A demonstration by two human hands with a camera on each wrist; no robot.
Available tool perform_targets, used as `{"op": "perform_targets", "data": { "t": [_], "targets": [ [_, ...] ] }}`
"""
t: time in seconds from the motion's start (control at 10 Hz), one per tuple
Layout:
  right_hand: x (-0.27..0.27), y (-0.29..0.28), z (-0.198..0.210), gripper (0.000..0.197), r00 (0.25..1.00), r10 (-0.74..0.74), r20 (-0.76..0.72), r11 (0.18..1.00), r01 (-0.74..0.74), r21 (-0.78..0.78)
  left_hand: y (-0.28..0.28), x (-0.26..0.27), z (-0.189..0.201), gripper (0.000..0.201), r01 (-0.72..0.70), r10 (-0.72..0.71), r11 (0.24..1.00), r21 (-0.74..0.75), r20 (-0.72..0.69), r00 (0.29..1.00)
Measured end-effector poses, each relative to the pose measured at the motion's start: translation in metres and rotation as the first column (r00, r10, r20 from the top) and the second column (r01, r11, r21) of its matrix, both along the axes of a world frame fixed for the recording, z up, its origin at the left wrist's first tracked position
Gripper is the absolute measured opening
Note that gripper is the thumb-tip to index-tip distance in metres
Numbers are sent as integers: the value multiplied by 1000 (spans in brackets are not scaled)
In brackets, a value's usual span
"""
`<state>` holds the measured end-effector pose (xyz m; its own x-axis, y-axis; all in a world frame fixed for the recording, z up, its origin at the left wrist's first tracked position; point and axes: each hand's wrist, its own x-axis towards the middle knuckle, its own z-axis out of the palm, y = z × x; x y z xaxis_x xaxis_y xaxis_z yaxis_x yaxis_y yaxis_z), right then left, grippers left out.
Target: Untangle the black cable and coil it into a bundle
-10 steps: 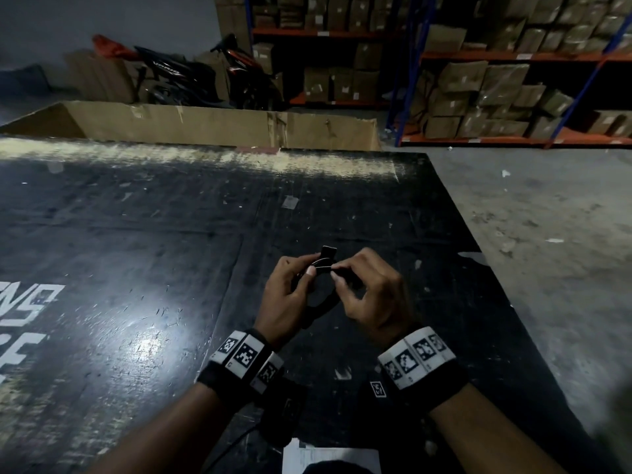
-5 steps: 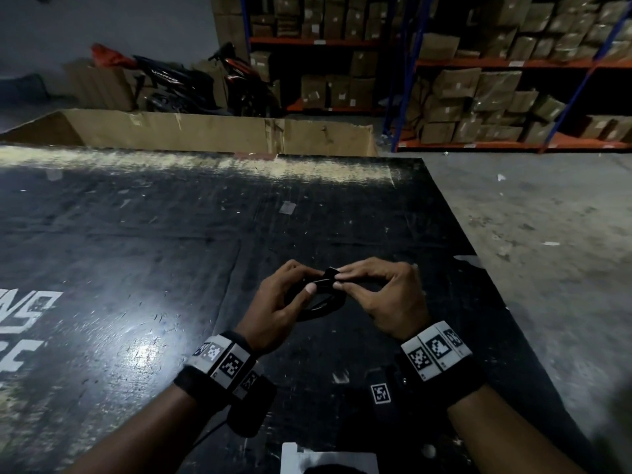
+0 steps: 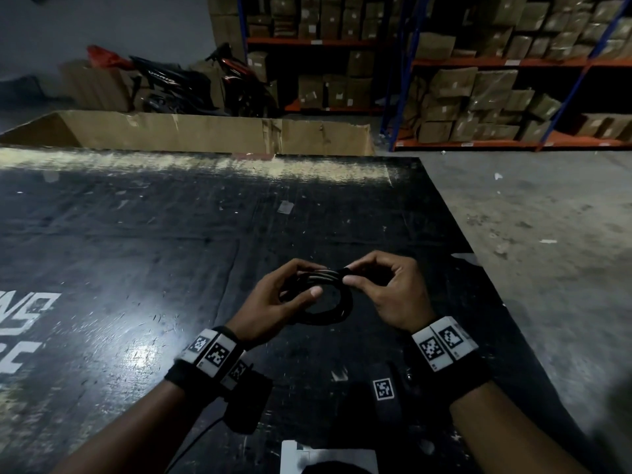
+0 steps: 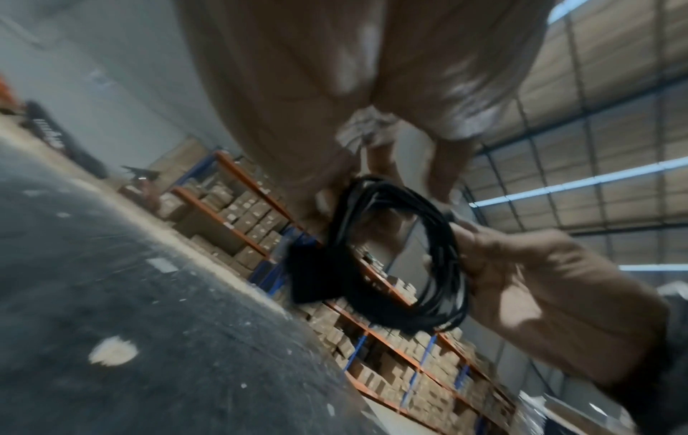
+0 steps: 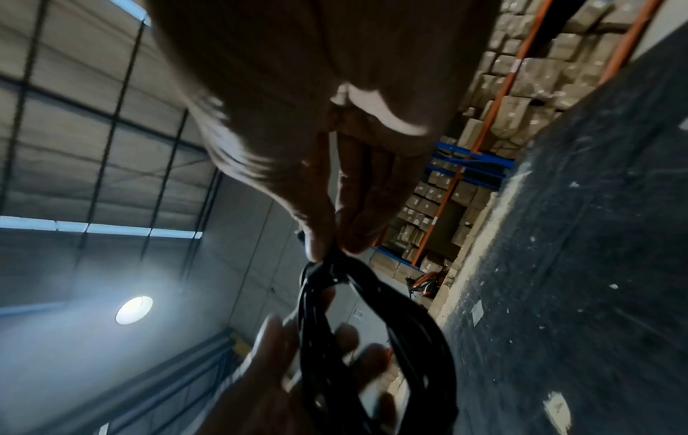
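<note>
Coil at risk of springing loose

Black cable (image 3: 321, 304) is sitting as a small coil above the dark bench (image 3: 136, 268), between both hands. Left hand (image 3: 273, 304) is gripping its left side; right hand (image 3: 383, 289) is pinching the far strands. Loops could be springing apart if either pinch is easing. Cable ends are lying hidden; the dim light is blurring the strands.

Glossy black cable (image 3: 321, 302) — scuffed, semi-gloss black table (image 3: 136, 251).

Black cable (image 3: 316, 301) coil now opened rounder, flatter.
</note>
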<state>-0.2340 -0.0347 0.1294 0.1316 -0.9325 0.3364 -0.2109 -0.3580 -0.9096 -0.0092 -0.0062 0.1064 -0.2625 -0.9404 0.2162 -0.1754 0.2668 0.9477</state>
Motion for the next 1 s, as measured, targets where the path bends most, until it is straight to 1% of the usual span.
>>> {"op": "perform_targets", "data": {
  "t": [0.1, 0.2, 0.3, 0.4, 0.5, 0.6, 0.7, 0.8, 0.9, 1.0],
  "targets": [
    [-8, -5, -6, 14, 988, -64, 138, 997, 57, 55, 2, 11, -12, 45, -42, 44, 996, 85, -28, 999],
    [-11, -4, -13, 19, 961, -116, 251, 985, 78, 154, 4, 17, -27, 37, -128, 156, 971, 199, -132, 979],
    [-14, -3, -23, 21, 925, -165, 342, 957, 67, 281, 5, 15, -34, 27, -199, 259, 940, 276, -204, 944],
    [-15, -5, -38, 20, 904, -248, 348, 895, 76, 440, 2, 14, -36, 24, -238, 316, 909, 343, -193, 929],
    [-20, -9, -57, 19, 921, -311, 236, 803, 122, 583, -7, 13, -43, 21, -261, 355, 862, 434, -149, 923],
    [-23, -13, -78, 16, 956, -279, 91, 745, 156, 648, -14, 10, -60, 15, -276, 345, 842, 464, -67, 936],
    [-20, -14, -99, 16, 968, -228, -101, 723, 238, 649, -21, 7, -91, 15, -316, 323, 832, 455, 67, 944],
    [-17, -13, -114, 14, 944, -220, -246, 712, 328, 621, -29, 11, -121, 29, -351, 282, 826, 440, 216, 935],
    [-18, -14, -123, 16, 925, -219, -312, 735, 366, 571, -39, 21, -138, 25, -354, 210, 853, 382, 370, 905],
    [-40, -14, -120, 12, 910, -193, -367, 764, 374, 525, -42, 46, -126, 19, -418, 259, 869, 265, 476, 840]
  ]
}}
